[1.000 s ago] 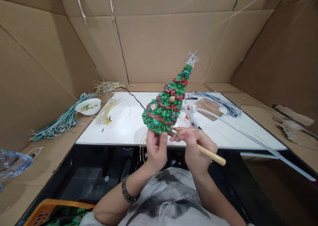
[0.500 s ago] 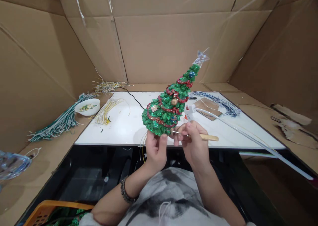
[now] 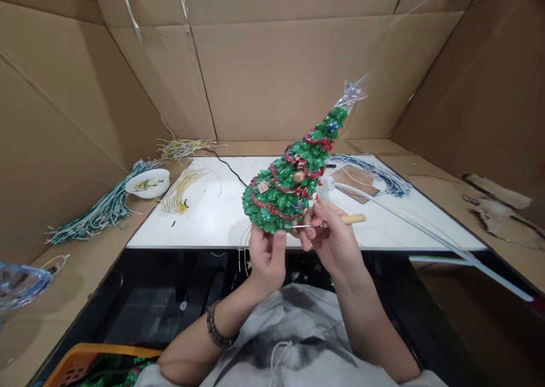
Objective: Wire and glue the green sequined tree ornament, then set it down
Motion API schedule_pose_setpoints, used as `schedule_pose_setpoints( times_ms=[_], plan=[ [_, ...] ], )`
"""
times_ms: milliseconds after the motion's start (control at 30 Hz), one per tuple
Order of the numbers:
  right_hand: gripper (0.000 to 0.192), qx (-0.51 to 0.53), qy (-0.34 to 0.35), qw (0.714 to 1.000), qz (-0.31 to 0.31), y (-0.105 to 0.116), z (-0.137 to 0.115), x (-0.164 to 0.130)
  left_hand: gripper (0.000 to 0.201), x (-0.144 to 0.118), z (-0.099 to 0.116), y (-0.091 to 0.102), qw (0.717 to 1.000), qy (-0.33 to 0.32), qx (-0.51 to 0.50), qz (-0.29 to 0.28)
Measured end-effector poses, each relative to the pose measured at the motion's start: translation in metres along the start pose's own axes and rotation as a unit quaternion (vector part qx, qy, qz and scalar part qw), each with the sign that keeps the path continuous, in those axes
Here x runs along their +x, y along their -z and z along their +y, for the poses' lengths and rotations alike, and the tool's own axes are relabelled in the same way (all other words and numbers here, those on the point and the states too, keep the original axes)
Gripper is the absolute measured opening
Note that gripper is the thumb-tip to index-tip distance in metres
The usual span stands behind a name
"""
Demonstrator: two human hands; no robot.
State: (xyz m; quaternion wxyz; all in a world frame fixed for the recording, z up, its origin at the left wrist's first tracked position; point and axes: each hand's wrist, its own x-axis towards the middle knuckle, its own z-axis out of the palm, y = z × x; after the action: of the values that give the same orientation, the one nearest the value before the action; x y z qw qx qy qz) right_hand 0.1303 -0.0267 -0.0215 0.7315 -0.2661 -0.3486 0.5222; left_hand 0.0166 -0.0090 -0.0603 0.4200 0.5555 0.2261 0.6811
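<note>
The left hand (image 3: 266, 256) was clamped round the base of the small green Christmas tree (image 3: 293, 177), tilting its top toward two o'clock to expose the underside, while the right hand (image 3: 332, 236), closed on a wooden-handled pick (image 3: 327, 223), probed at nine o'clock.

Single head-worn view, looking forward and down, close over the white table (image 3: 213, 222)

Glittery green tree (image 3: 289, 185) tilted right; wooden-handled metal pick (image 3: 327, 223) at its base
</note>
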Motion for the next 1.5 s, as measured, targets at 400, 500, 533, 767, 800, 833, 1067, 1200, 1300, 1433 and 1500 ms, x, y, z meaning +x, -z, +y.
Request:
schedule_pose_setpoints(
  times_ms=[400, 500, 533, 767, 800, 833, 1067, 1200, 1300, 1433, 1500],
  plan=[
    [0.039, 0.053, -0.054, 0.997, -0.029, 0.004, -0.003, 0.006, 0.026, -0.003, -0.003, 0.0, 1.0, -0.015, 0.007, 0.023],
    [0.037, 0.046, 0.0, 0.999, -0.02, 0.001, -0.002, 0.0, 0.027, -0.004, -0.001, 0.0, 1.0, -0.011, -0.016, 0.008],
    [0.036, 0.035, 0.036, 0.999, -0.011, -0.001, -0.001, -0.003, 0.025, -0.004, -0.001, -0.001, 1.0, -0.012, -0.024, 0.0],
    [0.03, -0.105, 0.268, 0.957, 0.036, -0.003, 0.009, -0.022, 0.015, -0.004, 0.003, -0.002, 0.999, -0.032, -0.025, -0.002],
    [0.029, -0.118, 0.281, 0.952, 0.036, -0.003, 0.01, -0.023, 0.014, -0.004, 0.003, -0.002, 0.999, -0.034, -0.02, 0.005],
    [0.028, -0.13, 0.289, 0.948, 0.035, -0.002, 0.012, -0.024, 0.013, -0.004, 0.003, -0.002, 0.999, -0.032, -0.014, 0.01],
    [0.025, -0.216, 0.37, 0.9, 0.075, 0.001, 0.022, -0.025, 0.024, -0.003, 0.004, -0.002, 0.999, -0.017, 0.023, 0.037],
    [0.019, -0.221, 0.379, 0.896, 0.065, 0.003, 0.03, -0.022, 0.029, -0.003, 0.003, -0.002, 0.999, -0.008, 0.021, 0.036],
    [0.015, -0.177, 0.354, 0.918, 0.038, 0.004, 0.031, -0.021, 0.028, -0.004, -0.001, -0.001, 1.0, 0.009, 0.004, 0.027],
    [0.016, -0.154, 0.267, 0.951, 0.022, 0.009, 0.024, -0.024, 0.028, -0.005, -0.009, 0.001, 0.999, 0.035, -0.026, 0.021],
    [0.022, -0.184, 0.244, 0.952, 0.001, 0.015, 0.02, -0.025, 0.028, -0.004, -0.011, 0.002, 0.998, 0.041, -0.032, 0.018]
  ],
)
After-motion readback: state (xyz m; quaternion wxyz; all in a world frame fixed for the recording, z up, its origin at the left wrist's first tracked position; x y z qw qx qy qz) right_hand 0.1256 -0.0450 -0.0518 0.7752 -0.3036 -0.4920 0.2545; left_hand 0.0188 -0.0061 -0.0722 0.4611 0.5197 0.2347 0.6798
